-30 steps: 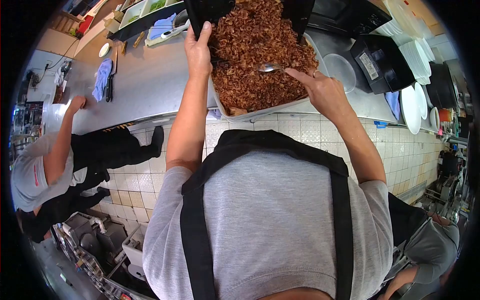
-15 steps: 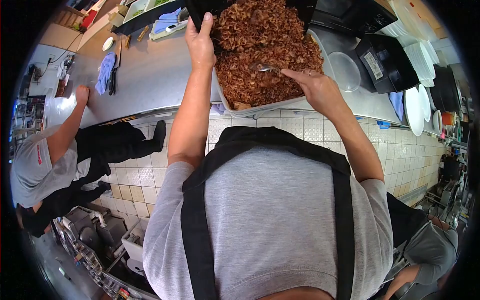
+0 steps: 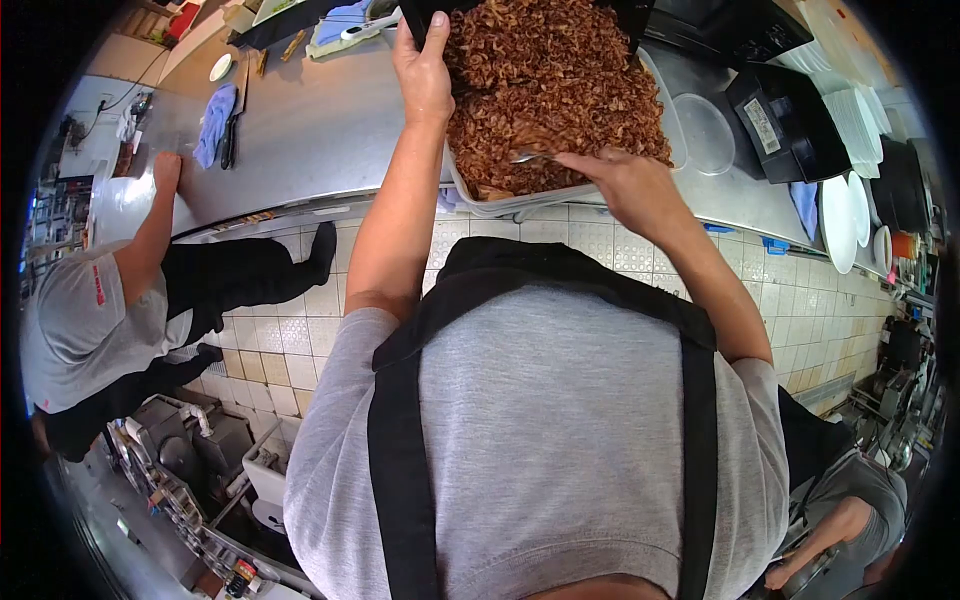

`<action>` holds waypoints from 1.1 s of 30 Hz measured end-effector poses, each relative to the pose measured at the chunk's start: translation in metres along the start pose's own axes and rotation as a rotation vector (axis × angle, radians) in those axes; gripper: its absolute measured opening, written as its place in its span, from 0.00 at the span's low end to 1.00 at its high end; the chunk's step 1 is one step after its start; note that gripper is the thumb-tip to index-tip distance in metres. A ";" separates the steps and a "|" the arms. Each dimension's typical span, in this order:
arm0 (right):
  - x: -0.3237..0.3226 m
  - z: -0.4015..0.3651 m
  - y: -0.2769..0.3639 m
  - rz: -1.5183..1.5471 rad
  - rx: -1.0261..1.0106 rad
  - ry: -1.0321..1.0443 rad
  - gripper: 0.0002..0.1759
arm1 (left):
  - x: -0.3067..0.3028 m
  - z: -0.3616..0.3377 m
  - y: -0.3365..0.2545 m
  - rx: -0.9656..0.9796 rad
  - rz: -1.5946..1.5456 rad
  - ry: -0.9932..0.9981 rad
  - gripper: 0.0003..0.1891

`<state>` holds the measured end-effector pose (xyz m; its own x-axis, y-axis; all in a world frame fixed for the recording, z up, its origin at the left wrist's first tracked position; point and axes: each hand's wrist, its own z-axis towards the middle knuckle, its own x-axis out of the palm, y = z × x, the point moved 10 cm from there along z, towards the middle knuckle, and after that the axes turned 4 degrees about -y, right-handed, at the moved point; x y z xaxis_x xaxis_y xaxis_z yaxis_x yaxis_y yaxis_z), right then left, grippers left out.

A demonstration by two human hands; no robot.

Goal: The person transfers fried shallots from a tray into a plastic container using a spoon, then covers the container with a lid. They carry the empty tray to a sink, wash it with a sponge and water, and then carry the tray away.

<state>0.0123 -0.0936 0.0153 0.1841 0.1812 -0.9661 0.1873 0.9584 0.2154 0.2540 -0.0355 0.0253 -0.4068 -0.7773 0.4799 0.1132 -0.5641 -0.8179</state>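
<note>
Spoon [image 3: 527,156] — right hand [image 3: 615,185]; black tray [image 3: 628,14] — left hand [image 3: 425,75]; box label [image 3: 769,125] unreadable.

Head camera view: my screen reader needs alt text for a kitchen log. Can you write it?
A person's left hand grips a black container over a metal tray heaped with brown fried food, while the right hand holds a spoon in it. To the left, a co-worker leans a hand on the steel counter.

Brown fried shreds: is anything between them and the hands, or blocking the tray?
Nothing visible does. The right hand holds a metal spoon in the brown fried shreds; the left hand tips a black container over the metal tray.
</note>
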 end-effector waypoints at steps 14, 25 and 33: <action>-0.124 0.013 -0.061 -0.032 0.177 -0.317 0.20 | -0.002 0.003 0.004 -0.064 -0.071 0.065 0.17; -0.055 0.031 -0.090 0.185 0.249 -0.136 0.19 | -0.004 -0.002 0.006 -0.106 -0.061 0.065 0.12; -0.048 0.000 -0.076 0.110 0.253 -0.159 0.19 | -0.001 0.003 0.003 -0.048 -0.080 0.030 0.15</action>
<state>-0.0103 -0.1750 0.0451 0.3608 0.2245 -0.9052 0.3886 0.8461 0.3648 0.2569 -0.0376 0.0232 -0.4397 -0.7214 0.5350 0.0361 -0.6093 -0.7921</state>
